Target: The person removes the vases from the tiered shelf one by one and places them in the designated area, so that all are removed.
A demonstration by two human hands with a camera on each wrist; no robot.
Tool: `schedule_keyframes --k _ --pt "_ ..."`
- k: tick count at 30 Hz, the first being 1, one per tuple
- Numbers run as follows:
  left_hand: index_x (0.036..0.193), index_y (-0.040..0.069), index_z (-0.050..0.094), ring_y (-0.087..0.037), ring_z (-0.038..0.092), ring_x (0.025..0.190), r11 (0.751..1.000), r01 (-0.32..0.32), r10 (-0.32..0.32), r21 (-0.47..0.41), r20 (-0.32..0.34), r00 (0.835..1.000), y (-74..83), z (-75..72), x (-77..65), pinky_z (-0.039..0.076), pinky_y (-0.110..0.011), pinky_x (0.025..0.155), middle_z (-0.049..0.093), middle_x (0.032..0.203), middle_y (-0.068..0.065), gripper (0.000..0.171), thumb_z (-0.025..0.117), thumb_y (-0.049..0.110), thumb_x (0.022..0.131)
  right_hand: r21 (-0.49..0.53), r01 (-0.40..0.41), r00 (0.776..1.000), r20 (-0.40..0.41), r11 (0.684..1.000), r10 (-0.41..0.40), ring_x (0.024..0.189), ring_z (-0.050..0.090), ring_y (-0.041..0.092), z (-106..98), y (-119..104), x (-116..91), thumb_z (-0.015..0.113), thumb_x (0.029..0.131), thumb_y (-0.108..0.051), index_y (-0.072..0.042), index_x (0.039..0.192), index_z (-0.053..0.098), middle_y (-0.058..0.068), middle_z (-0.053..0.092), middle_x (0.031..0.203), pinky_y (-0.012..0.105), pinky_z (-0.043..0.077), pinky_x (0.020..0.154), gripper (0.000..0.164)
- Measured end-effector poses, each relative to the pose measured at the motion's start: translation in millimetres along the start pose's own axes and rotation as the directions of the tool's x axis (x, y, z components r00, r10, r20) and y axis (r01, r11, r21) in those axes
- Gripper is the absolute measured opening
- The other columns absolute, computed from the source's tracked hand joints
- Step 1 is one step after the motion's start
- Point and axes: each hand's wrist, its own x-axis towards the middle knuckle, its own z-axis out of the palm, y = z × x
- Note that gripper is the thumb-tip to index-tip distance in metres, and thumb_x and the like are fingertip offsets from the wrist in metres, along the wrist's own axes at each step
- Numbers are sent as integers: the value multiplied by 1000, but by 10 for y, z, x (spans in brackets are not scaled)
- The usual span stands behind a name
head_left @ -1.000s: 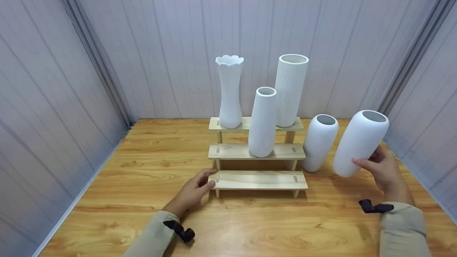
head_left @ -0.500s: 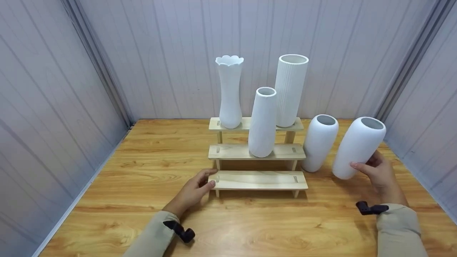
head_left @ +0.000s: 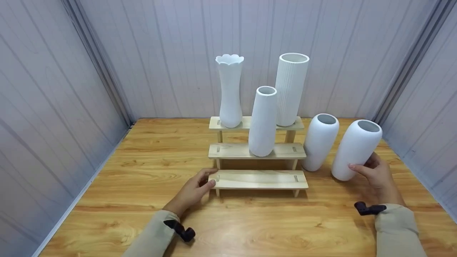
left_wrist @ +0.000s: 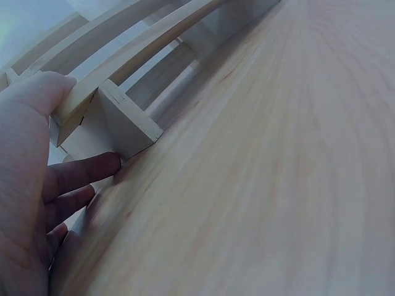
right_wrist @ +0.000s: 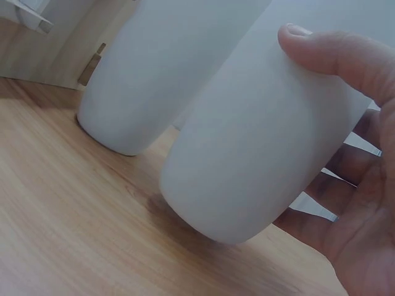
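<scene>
On a clock centred on the wooden stand, with 12 pointing away from the person, the left hand lies at 8 o'clock, its fingers spread and nearly straight, the thumb on the end of the lowest tier. How firmly it presses, I cannot tell.

Toward 3 o'clock the right hand grips the outer vase low down, thumb on the near side, fingers behind. Whether its base touches the bench is unclear. The step in hand looks like placing or lifting this vase; the next move calls for a steady grip, clear of the inner vase at its 9 o'clock.

Farther off, a tapered vase stands on the middle tier; beyond, a scalloped vase at 11 and a ribbed vase at 1.
</scene>
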Motion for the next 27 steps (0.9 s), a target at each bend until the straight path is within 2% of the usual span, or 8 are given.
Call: schedule_keyframes --k 5,11,19,22,25,27 --pt "143 28 55 -23 57 121 1000 7 -7 21 -11 1000 6 1 -2 41 -49 106 62 136 -6 44 60 43 102 -25 -27 1000 7 999 27 103 61 2 -14 35 12 76 86 6 -23 130 58 -15 67 112 14 49 84 55" --pt "143 29 54 -22 58 117 1000 12 -11 21 -6 1000 19 -3 -3 42 -49 104 64 131 -5 43 59 42 102 -114 -59 998 -7 992 59 103 59 -1 -28 44 14 78 86 -1 -23 135 55 -20 65 111 12 48 83 58" --pt "142 29 56 -23 56 104 999 14 -13 46 -24 1000 17 3 2 43 -44 95 64 116 -4 41 60 40 102 -3 -71 997 -28 997 71 102 59 2 12 75 9 76 87 2 -25 126 57 -16 66 109 13 49 83 52" --pt "142 29 55 -27 55 120 999 -2 3 39 -20 1000 12 4 8 41 -48 104 62 130 -6 41 59 40 103 44 -76 997 -28 996 78 104 58 2 22 101 11 74 88 2 -25 129 55 -16 65 111 14 49 84 53" --pt "142 31 54 -32 45 138 1000 -6 6 30 -12 1000 4 5 8 35 -51 113 53 147 -7 41 58 41 103 111 -86 996 -11 990 87 107 57 1 32 149 22 71 90 3 -24 137 48 -15 63 115 15 50 85 60" --pt "142 33 54 -32 40 142 1000 4 -3 25 -11 1000 7 4 4 32 -52 115 49 152 -7 41 58 43 102 157 -94 995 -1 983 95 109 57 1 46 183 36 69 91 4 -25 141 43 -15 62 117 16 50 86 63"
